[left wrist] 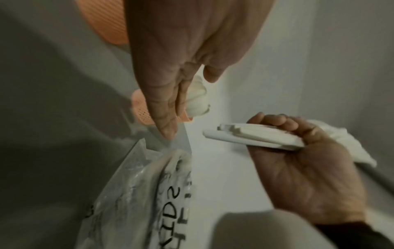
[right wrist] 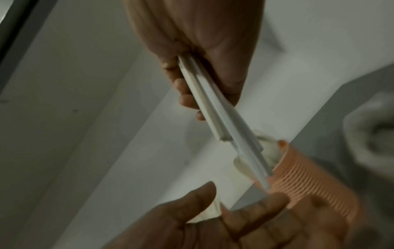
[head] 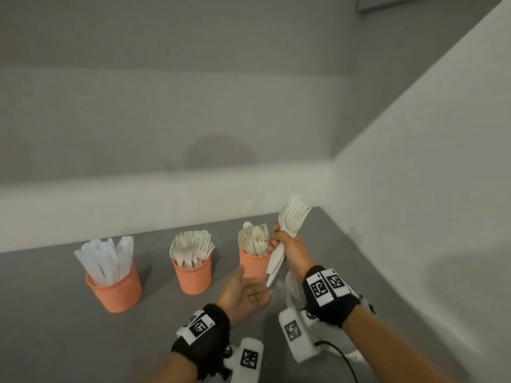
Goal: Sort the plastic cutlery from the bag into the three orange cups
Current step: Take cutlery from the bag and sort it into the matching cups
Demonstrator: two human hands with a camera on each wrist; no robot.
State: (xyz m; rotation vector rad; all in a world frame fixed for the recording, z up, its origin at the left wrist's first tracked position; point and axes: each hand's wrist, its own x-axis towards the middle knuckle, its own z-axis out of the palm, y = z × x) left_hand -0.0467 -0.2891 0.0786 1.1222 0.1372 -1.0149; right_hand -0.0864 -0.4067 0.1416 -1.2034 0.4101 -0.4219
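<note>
Three orange cups stand in a row on the grey table: the left cup [head: 114, 290] holds knives, the middle cup [head: 193, 276] forks, the right cup [head: 253, 264] spoons. My right hand [head: 287, 248] grips a bundle of white forks [head: 290, 228] upright, tines up, just right of the spoon cup. The handles [right wrist: 224, 121] stick out below the fist. My left hand [head: 246, 293] is open, palm up, below those handle ends [left wrist: 245, 136] and in front of the spoon cup [right wrist: 309, 182]. The clear printed bag [left wrist: 149, 193] lies under the hands.
A white wall runs close along the table's right side [head: 414, 217] and another along the back [head: 166, 200]. Bare grey table [head: 55, 313] lies left of and in front of the knife cup.
</note>
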